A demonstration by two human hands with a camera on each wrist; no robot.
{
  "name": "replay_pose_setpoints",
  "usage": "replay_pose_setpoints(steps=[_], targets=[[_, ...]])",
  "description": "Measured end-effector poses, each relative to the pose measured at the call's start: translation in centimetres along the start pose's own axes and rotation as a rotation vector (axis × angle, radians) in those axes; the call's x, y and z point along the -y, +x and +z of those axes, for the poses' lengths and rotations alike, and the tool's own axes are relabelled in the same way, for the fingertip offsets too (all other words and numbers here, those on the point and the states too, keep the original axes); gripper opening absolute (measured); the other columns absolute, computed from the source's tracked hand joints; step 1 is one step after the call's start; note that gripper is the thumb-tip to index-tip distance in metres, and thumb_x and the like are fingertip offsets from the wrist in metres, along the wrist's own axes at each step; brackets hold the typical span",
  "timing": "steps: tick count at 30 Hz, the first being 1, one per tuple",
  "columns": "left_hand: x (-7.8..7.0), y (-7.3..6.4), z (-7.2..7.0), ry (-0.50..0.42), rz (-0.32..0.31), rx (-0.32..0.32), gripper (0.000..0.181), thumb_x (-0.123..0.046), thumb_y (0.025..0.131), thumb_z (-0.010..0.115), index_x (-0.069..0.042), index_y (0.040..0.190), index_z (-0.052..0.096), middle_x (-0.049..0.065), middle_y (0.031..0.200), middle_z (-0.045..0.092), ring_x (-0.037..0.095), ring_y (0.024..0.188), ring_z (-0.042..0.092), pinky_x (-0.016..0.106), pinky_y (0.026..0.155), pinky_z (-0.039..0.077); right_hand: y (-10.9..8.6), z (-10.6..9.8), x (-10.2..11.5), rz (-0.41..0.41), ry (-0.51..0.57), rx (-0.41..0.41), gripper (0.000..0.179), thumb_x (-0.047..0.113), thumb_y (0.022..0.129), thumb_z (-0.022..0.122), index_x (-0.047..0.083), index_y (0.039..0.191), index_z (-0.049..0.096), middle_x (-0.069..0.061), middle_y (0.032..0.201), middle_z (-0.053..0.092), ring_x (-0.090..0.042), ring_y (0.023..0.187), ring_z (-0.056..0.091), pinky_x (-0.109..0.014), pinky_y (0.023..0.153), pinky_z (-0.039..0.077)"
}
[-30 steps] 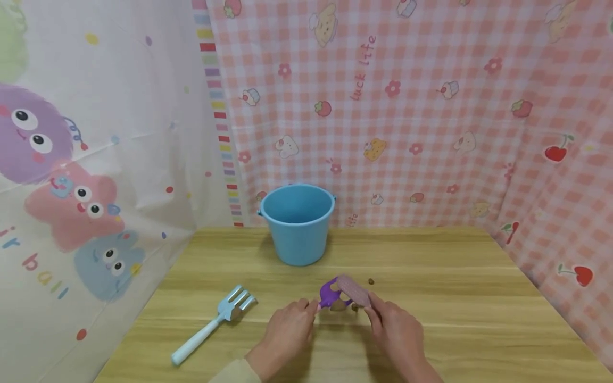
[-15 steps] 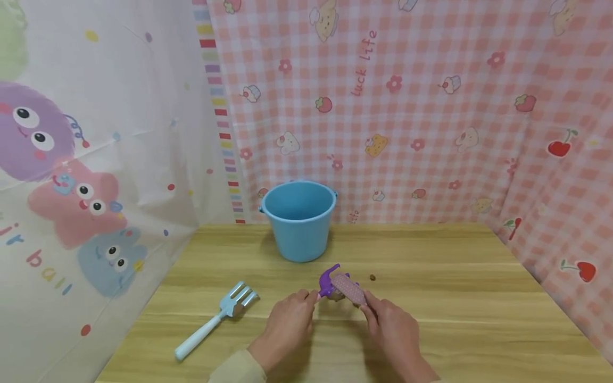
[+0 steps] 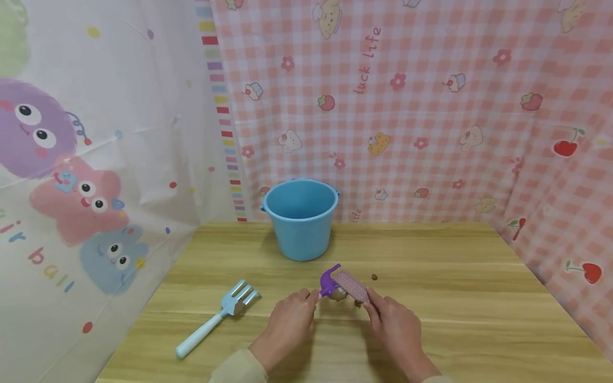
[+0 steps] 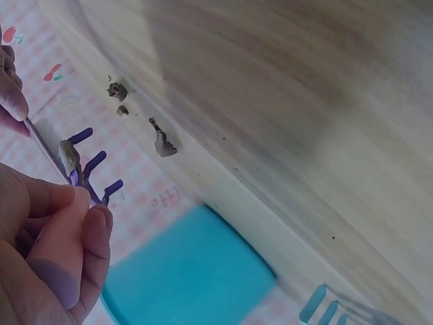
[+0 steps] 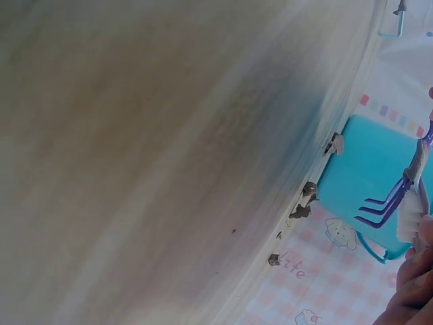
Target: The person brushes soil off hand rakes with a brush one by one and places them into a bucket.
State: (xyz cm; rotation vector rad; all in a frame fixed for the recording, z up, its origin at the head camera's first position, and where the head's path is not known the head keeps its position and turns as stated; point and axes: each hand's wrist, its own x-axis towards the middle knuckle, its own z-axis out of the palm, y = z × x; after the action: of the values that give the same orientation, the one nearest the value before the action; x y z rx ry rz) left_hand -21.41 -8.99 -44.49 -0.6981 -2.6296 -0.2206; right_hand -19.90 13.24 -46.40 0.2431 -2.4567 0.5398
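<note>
My left hand (image 3: 289,322) grips the pink handle (image 4: 64,244) of a small purple hand rake (image 3: 328,282), held up over the table. My right hand (image 3: 395,324) holds a pink brush (image 3: 351,285) by its near end. Its white bristles (image 5: 409,213) lie against the back of the rake's head, beside the bent tines (image 4: 95,162). Brown mud (image 4: 69,156) clings to the rake head next to the brush. Below them on the table lie mud crumbs, among them one lump (image 4: 162,141) and another clump (image 4: 117,90).
A blue bucket (image 3: 303,234) stands behind the hands near the table's back edge. To the left lies a light blue hand fork (image 3: 217,319) with mud on its head. One small crumb (image 3: 374,276) sits right of the brush. Printed cloth (image 3: 407,117) hangs behind the table.
The rake has turned in my left hand, so one tine now points up and away. The brush has shifted across the rake head, first leftward, then slightly back. The view has tilted a little.
</note>
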Motion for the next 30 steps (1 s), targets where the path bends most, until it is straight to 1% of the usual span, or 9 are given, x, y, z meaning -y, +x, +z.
replay_pose_setpoints(steps=[4, 8, 12, 16, 18, 22, 24, 27, 30], targets=[[0.1, -0.2, 0.1, 0.003, -0.007, 0.009, 0.007, -0.012, 0.093, 0.066, -0.008, 0.098, 0.063, 0.002, 0.076, 0.057, 0.017, 0.06, 0.056, 0.029, 0.047, 0.046, 0.1, 0.1, 0.0, 0.011, -0.005, 0.022, 0.033, 0.023, 0.085, 0.079, 0.014, 0.116, 0.074, 0.003, 0.062, 0.055, -0.01, 0.046, 0.036, -0.029, 0.039, 0.033], [0.1, -0.3, 0.1, 0.005, -0.014, 0.007, 0.008, -0.012, 0.092, 0.067, -0.009, 0.098, 0.063, 0.001, 0.077, 0.057, 0.017, 0.06, 0.056, 0.029, 0.046, 0.045, 0.3, 0.2, -0.2, 0.011, 0.0, 0.04, 0.034, 0.023, 0.085, 0.078, 0.013, 0.117, 0.074, 0.001, 0.063, 0.057, -0.01, 0.046, 0.037, -0.029, 0.04, 0.034], [0.1, -0.4, 0.1, 0.01, -0.002, -0.003, 0.006, -0.014, 0.094, 0.065, -0.009, 0.096, 0.063, 0.002, 0.075, 0.057, 0.017, 0.058, 0.055, 0.027, 0.044, 0.043, 0.3, 0.1, -0.8, 0.028, 0.002, 0.044, 0.032, 0.022, 0.086, 0.077, 0.011, 0.116, 0.074, -0.002, 0.067, 0.063, -0.015, 0.047, 0.046, -0.033, 0.04, 0.038], [0.0, -0.5, 0.0, 0.002, 0.004, 0.002, 0.006, -0.014, 0.095, 0.065, -0.008, 0.095, 0.062, 0.002, 0.074, 0.056, 0.016, 0.056, 0.053, 0.026, 0.043, 0.041, 0.4, -0.1, -1.0, 0.044, 0.028, 0.022, 0.032, 0.022, 0.086, 0.077, 0.011, 0.117, 0.074, -0.004, 0.072, 0.068, -0.022, 0.052, 0.056, -0.038, 0.042, 0.042], [-0.1, -0.4, 0.0, -0.003, -0.001, 0.001, 0.006, -0.014, 0.095, 0.065, -0.008, 0.095, 0.062, 0.002, 0.075, 0.056, 0.016, 0.057, 0.054, 0.027, 0.044, 0.042, 0.3, -0.2, -0.5, 0.02, 0.056, 0.006, 0.033, 0.022, 0.086, 0.077, 0.011, 0.117, 0.073, -0.002, 0.071, 0.066, -0.019, 0.051, 0.055, -0.036, 0.043, 0.041], [-0.1, -0.1, -0.1, -0.006, -0.003, -0.024, 0.007, -0.014, 0.096, 0.063, -0.007, 0.097, 0.064, 0.003, 0.076, 0.058, 0.017, 0.059, 0.056, 0.029, 0.047, 0.046, 0.0, -0.2, 1.0, -0.027, 0.08, -0.005, 0.034, 0.021, 0.085, 0.078, 0.011, 0.118, 0.073, 0.003, 0.066, 0.06, -0.011, 0.048, 0.046, -0.03, 0.041, 0.036], [-0.1, 0.0, -0.1, -0.006, -0.001, -0.033, 0.008, -0.014, 0.096, 0.062, -0.006, 0.097, 0.064, 0.003, 0.076, 0.058, 0.018, 0.059, 0.056, 0.029, 0.047, 0.046, -0.1, -0.1, 1.2, -0.02, 0.063, 0.0, 0.033, 0.021, 0.085, 0.078, 0.012, 0.117, 0.074, 0.003, 0.066, 0.061, -0.011, 0.047, 0.045, -0.03, 0.04, 0.035], [0.0, -0.1, -0.2, -0.007, 0.001, -0.023, 0.007, -0.014, 0.096, 0.063, -0.006, 0.097, 0.064, 0.003, 0.075, 0.058, 0.018, 0.058, 0.056, 0.029, 0.047, 0.046, -0.2, 0.1, 0.8, 0.0, 0.032, -0.003, 0.032, 0.022, 0.085, 0.078, 0.013, 0.115, 0.075, 0.001, 0.068, 0.063, -0.016, 0.048, 0.05, -0.033, 0.04, 0.038], [0.0, -0.2, -0.2, -0.003, 0.01, -0.011, 0.008, -0.012, 0.094, 0.065, -0.006, 0.1, 0.064, 0.003, 0.076, 0.058, 0.018, 0.059, 0.056, 0.029, 0.048, 0.046, -0.3, 0.3, 0.4, 0.013, 0.019, 0.005, 0.033, 0.024, 0.085, 0.078, 0.014, 0.116, 0.074, 0.001, 0.067, 0.062, -0.016, 0.047, 0.049, -0.034, 0.04, 0.038]])
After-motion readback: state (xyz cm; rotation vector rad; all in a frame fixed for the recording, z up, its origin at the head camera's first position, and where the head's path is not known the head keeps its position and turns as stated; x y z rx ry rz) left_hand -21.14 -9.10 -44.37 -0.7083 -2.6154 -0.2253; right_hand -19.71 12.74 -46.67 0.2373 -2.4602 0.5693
